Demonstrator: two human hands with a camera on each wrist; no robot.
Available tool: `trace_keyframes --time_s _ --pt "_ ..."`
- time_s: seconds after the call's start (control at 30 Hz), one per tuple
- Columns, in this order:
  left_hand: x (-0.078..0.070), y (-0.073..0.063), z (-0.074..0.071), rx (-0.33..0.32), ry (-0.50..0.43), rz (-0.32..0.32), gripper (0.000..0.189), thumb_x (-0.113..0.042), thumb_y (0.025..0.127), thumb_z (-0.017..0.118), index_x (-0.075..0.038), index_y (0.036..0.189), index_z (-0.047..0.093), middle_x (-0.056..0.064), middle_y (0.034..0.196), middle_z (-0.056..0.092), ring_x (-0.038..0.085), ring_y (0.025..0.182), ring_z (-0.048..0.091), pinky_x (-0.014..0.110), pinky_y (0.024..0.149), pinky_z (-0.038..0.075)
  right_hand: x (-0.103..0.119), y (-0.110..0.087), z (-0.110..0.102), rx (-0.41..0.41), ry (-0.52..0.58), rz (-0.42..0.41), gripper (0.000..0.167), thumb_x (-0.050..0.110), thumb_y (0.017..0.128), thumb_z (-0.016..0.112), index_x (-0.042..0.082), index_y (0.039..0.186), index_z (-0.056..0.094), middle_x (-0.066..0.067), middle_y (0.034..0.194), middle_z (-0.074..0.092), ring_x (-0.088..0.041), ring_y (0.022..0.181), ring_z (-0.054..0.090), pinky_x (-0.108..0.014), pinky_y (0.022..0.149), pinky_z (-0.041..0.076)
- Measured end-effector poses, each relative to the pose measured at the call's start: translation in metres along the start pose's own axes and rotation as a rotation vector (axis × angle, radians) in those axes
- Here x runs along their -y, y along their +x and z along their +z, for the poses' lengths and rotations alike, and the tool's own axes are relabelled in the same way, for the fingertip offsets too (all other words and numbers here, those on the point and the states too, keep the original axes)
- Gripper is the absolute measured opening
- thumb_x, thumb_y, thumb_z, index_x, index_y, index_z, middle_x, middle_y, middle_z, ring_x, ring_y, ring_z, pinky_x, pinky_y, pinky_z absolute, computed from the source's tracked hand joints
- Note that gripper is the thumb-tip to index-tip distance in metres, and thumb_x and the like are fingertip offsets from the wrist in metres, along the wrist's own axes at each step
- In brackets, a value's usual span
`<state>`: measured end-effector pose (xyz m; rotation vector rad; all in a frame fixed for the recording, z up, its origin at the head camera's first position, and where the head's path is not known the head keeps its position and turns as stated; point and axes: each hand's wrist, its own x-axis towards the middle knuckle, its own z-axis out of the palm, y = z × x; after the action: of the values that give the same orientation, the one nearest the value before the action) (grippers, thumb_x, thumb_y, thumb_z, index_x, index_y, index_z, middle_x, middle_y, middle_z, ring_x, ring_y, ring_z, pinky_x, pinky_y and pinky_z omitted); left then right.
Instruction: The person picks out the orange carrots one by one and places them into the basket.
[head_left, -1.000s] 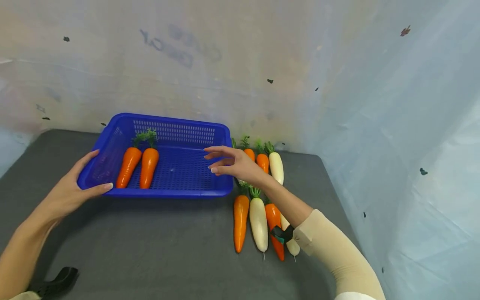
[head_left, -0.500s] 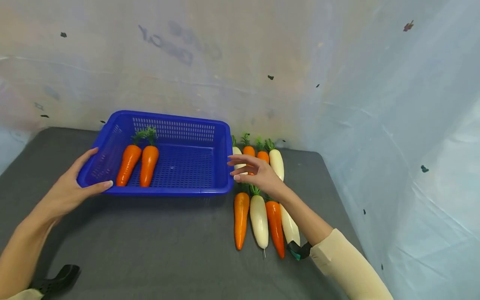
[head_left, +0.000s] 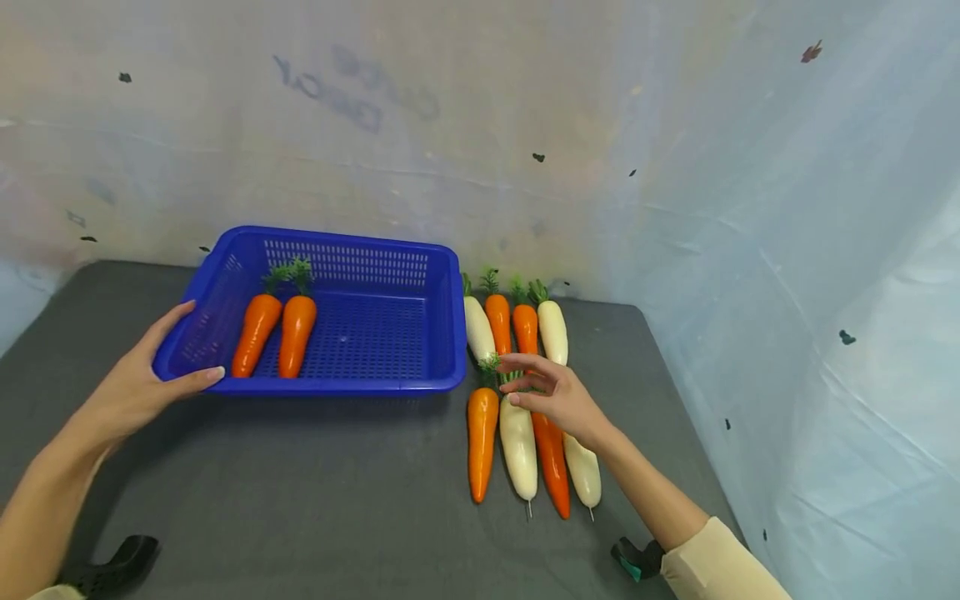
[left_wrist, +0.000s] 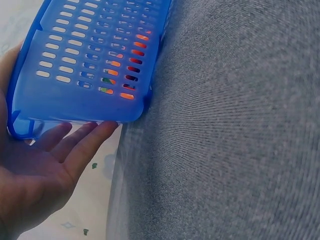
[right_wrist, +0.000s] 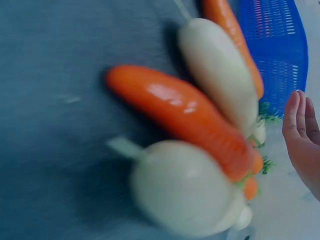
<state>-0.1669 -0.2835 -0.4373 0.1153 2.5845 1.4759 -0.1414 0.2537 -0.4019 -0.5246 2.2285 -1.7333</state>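
Observation:
My left hand (head_left: 142, 379) grips the left front corner of a blue plastic basket (head_left: 352, 386), thumb along the front rim. In the left wrist view its fingers (left_wrist: 82, 147) lie against the slotted wall. Two carrots (head_left: 255, 337) with green tops lie side by side in the basket's left part. My right hand (head_left: 555, 398), holding nothing, hovers with loosely bent fingers over the leafy end of a white radish (head_left: 519, 450). Beside that radish lie an orange carrot (head_left: 482, 446) on its left and another carrot (head_left: 551, 462) on its right, partly hidden by the hand.
A second row of carrots and radishes, among them a white radish (head_left: 552, 329), lies behind, right of the basket. Another radish (head_left: 583, 475) ends the front row. A plastic sheet (head_left: 480, 125) hangs behind the grey tabletop (head_left: 337, 492) and on the right.
My right hand has moved from over the basket's right side rightward and toward me, above the front row of vegetables. The left hand and basket stay in place.

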Motion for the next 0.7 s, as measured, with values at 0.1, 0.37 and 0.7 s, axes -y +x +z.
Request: trace_keyframes --time_s 0.1,0.37,0.7 --pt "0.000 0.000 0.001 -0.005 -0.004 0.004 0.096 -0.032 0.098 0.064 -0.046 0.154 -0.013 0.035 0.158 -0.009 0.068 0.127 0.019 0.083 0.093 0.022 -0.007 -0.012 -0.003 -0.023 -0.017 0.001 0.052 0.009 0.096 0.066 0.003 0.144 0.048 -0.027 0.141 0.049 -0.044 0.119 0.056 -0.046 0.091 0.055" --pt "-0.001 0.004 0.003 -0.001 -0.005 0.000 0.098 -0.034 0.097 0.065 -0.047 0.153 -0.014 0.034 0.159 -0.009 0.068 0.129 0.018 0.083 0.094 0.021 -0.019 -0.046 -0.008 -0.131 0.006 0.035 0.051 0.008 0.094 0.068 0.001 0.141 0.050 -0.029 0.141 0.048 -0.044 0.122 0.054 -0.036 0.090 0.056" --pt "-0.001 0.002 0.000 0.017 -0.013 -0.020 0.097 -0.034 0.098 0.063 -0.046 0.153 -0.017 0.040 0.156 -0.010 0.070 0.128 0.016 0.083 0.092 0.024 -0.027 -0.073 0.000 -0.250 -0.082 0.040 0.048 0.005 0.093 0.069 -0.002 0.138 0.052 -0.028 0.139 0.052 -0.041 0.127 0.051 -0.034 0.095 0.053"
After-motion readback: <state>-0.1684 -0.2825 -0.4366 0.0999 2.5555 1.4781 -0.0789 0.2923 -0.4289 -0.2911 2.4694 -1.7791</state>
